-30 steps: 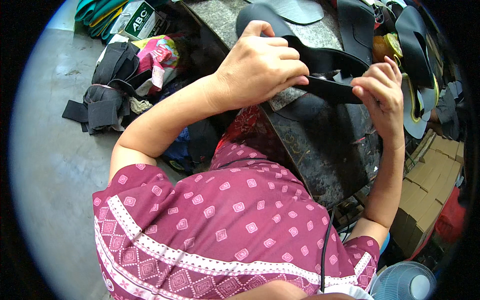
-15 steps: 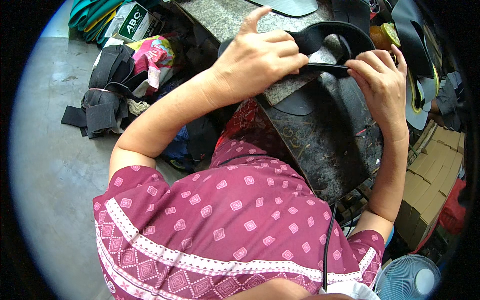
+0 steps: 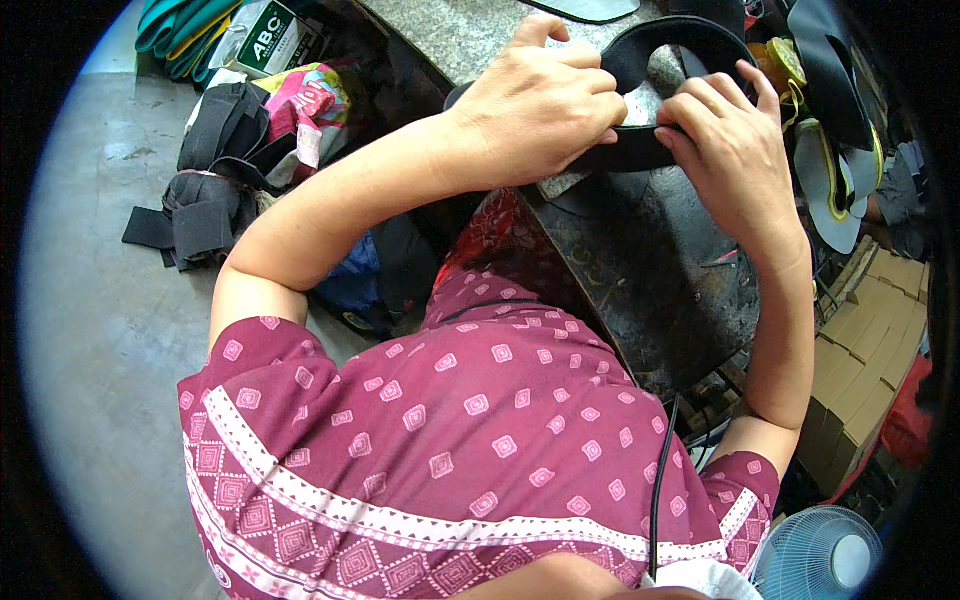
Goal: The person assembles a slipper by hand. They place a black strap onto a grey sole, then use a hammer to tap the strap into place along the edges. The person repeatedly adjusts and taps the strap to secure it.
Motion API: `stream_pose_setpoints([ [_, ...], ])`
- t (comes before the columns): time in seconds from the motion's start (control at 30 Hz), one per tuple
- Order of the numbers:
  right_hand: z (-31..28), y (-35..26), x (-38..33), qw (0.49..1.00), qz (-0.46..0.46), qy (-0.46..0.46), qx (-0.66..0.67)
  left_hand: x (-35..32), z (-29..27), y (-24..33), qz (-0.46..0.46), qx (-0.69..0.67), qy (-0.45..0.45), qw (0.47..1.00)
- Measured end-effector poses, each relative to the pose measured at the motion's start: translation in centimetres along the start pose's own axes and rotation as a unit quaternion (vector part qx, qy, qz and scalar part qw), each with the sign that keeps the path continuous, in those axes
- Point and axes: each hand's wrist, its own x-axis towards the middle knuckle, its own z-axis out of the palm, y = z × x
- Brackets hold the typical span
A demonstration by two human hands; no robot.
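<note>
Both my hands hold a black strip of soft sheet material (image 3: pixel 645 155), bent round into a loop above the work table. My left hand (image 3: pixel 545 110) grips its lower edge at the left, the index finger raised and the other fingers curled in. My right hand (image 3: pixel 725 135) pinches the same edge at the right, thumb against the fingertips. Between the two hands the black face of the strip shows. Grey speckled tabletop (image 3: pixel 450 30) shows through the loop. Part of the strip's left end is hidden behind my left hand.
A dark, stained bench surface (image 3: pixel 660 290) lies just below my hands. Sole-shaped pieces (image 3: pixel 825 190) and a stack of tan cardboard (image 3: pixel 875 320) stand at the right. Bundled black strips (image 3: pixel 205 215) lie on the floor at left. A blue fan (image 3: pixel 820 555) is at lower right.
The loop has risen slightly and its front edge has tilted, so more of its black face shows. My right hand has shifted left and turned inward; my left hand has moved slightly right.
</note>
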Motion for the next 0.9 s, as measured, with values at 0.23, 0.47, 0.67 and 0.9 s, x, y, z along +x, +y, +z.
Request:
stream_pose_setpoints([
  [0.23,1.1,-1.1,-0.4,0.995,-0.013,-0.004,0.103,0.3,0.1,0.1,-0.01,-0.073,0.005,0.997],
  [0.47,-0.8,0.4,-0.1,0.998,-0.06,0.013,-0.006,0.3,-0.6,-0.6,0.006,-0.088,-0.092,0.992],
  [0.67,0.8,-1.5,-0.6,0.999,-0.024,0.005,0.043,0.8,0.2,0.3,-0.004,-0.126,0.002,0.992],
  [0.9,-0.9,1.3,-0.8,0.997,-0.082,-0.001,0.014,0.6,-0.1,-1.7,0.054,-0.124,-0.115,0.984],
])
